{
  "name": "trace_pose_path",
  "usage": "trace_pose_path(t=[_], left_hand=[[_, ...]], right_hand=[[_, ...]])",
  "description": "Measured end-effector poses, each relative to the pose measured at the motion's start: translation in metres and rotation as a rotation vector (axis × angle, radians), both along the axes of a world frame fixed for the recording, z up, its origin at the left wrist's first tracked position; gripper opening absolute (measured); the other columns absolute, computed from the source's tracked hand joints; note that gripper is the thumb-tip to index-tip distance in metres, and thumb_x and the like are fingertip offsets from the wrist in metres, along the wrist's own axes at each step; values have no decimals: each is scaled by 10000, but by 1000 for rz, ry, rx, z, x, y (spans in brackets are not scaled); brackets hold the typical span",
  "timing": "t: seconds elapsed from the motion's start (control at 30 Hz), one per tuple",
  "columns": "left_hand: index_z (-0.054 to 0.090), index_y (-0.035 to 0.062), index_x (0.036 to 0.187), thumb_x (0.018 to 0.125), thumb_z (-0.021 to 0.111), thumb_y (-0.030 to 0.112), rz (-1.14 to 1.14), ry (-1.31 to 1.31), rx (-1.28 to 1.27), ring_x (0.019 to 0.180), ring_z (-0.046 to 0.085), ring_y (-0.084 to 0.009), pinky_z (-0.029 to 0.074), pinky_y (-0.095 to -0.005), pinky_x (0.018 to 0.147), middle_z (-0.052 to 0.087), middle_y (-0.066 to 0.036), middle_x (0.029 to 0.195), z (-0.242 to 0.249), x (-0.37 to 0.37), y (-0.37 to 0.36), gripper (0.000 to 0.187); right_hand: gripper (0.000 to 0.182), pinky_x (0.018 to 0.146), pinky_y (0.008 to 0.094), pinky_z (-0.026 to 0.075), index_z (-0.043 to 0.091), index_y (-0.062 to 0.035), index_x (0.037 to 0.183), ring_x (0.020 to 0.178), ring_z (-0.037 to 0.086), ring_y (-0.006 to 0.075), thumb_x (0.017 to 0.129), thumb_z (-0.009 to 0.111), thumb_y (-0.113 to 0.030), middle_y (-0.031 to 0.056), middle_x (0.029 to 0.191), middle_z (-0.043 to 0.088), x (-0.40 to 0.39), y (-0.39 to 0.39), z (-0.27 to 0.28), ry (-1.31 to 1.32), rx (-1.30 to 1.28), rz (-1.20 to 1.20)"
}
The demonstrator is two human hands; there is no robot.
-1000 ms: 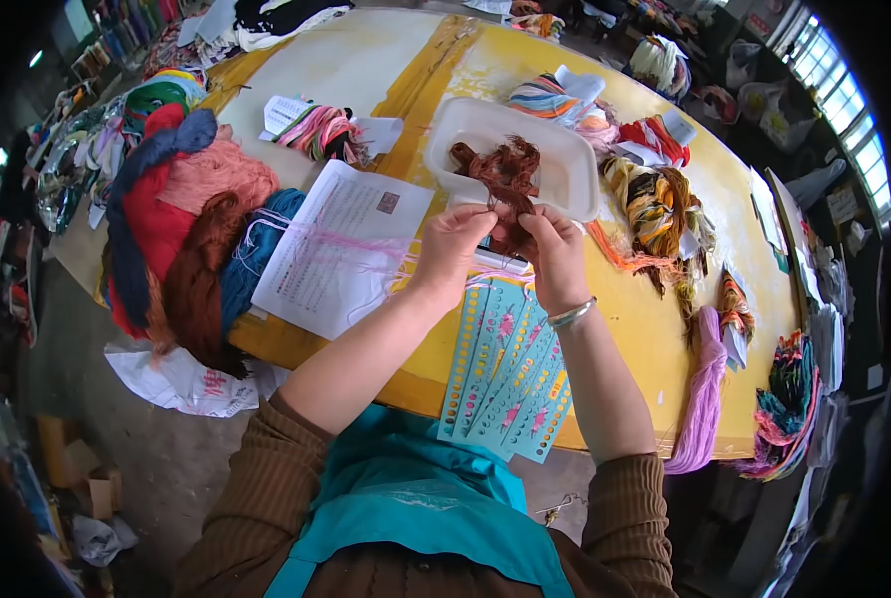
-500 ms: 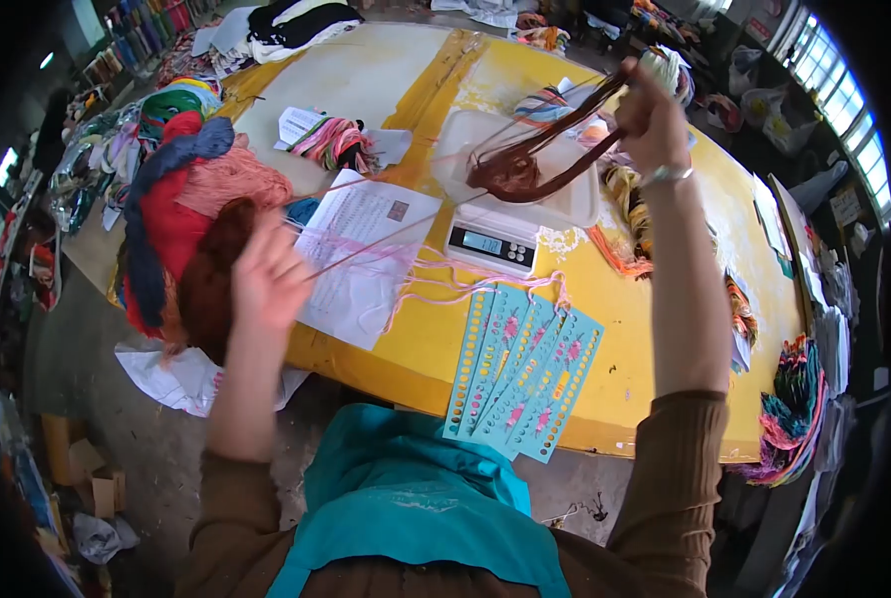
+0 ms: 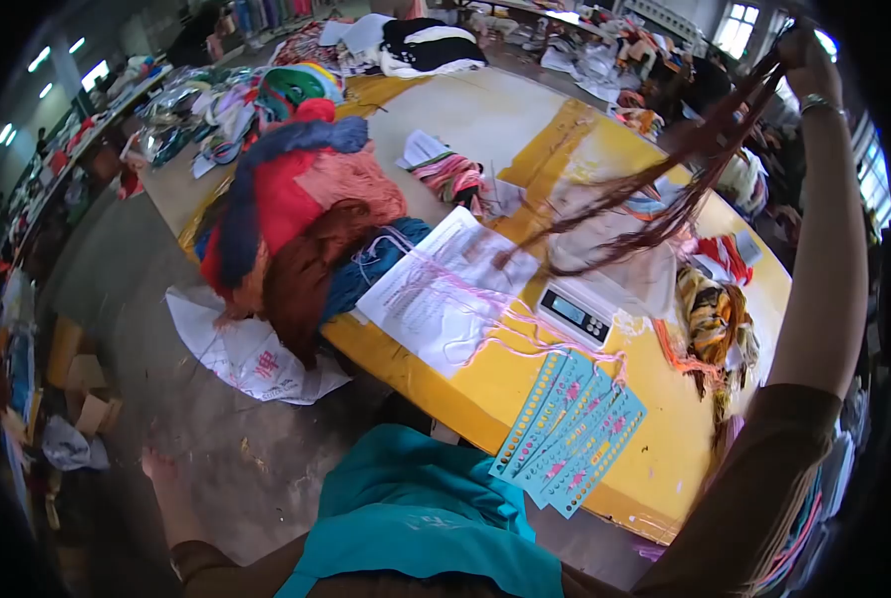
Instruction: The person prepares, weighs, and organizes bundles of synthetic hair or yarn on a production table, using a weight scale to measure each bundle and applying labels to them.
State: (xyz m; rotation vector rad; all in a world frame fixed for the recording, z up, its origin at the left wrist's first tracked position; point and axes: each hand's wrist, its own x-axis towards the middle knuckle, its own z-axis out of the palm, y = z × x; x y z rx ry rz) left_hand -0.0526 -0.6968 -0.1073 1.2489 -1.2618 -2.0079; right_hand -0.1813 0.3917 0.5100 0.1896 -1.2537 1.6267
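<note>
My right hand [image 3: 809, 65], raised at the upper right, is closed on a hank of reddish-brown yarn [image 3: 700, 164]. Its strands hang and trail down to the left above a pale, translucent tray and the digital scale [image 3: 575, 311]; motion blurs them. My left hand [image 3: 169, 488] is low at the left, off the table above the floor, with nothing visible in it and its fingers seemingly loose, though blurred. A heap of red, navy, salmon and dark brown yarn [image 3: 301, 189] lies at the table's left edge, closest to that hand.
Printed sheets [image 3: 416, 314] lie left of the scale, crossed by pink yarn [image 3: 505, 309]. Several blue cards [image 3: 570, 429] overhang the front table edge [image 3: 426, 399]. Multicoloured yarn hanks [image 3: 715, 314] lie at the right. White wrapping [image 3: 251, 354] hangs beside the heap; cartons [image 3: 82, 379] stand on the floor.
My right hand has risen to the upper right, lifting the brown yarn off the tray. My left hand has let go of its strands and swung down to the left. The view has turned leftward.
</note>
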Motion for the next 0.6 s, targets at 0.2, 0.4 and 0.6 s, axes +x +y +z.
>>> trace_pose_path(t=[0.2, 0.4, 0.6], left_hand=[[634, 93, 1154, 863, 631, 305, 388, -558, -110, 954, 620, -278, 528, -457, 800, 632, -100, 1081, -17, 98, 3, 360], [596, 88, 1217, 881, 600, 299, 180, -518, 0, 1024, 591, -276, 514, -472, 868, 594, -98, 1168, -43, 80, 31, 396], [581, 138, 1217, 963, 428, 361, -249, -240, 230, 663, 529, -118, 485, -347, 570, 524, 7, 768, -87, 61, 36, 372]], right_hand=[[277, 890, 386, 427, 382, -176, 718, 579, 362, 128, 967, 421, -291, -23, 601, 369, -2, -98, 43, -231, 258, -278], [126, 657, 345, 451, 536, -158, 847, 661, 538, 156, 870, 531, -282, 33, 730, 569, -24, -71, 43, -228, 327, -327], [268, 368, 271, 224, 566, -147, 748, 362, 292, 107, 973, 492, -274, -51, 457, 354, -24, -62, -69, -264, 288, -271]])
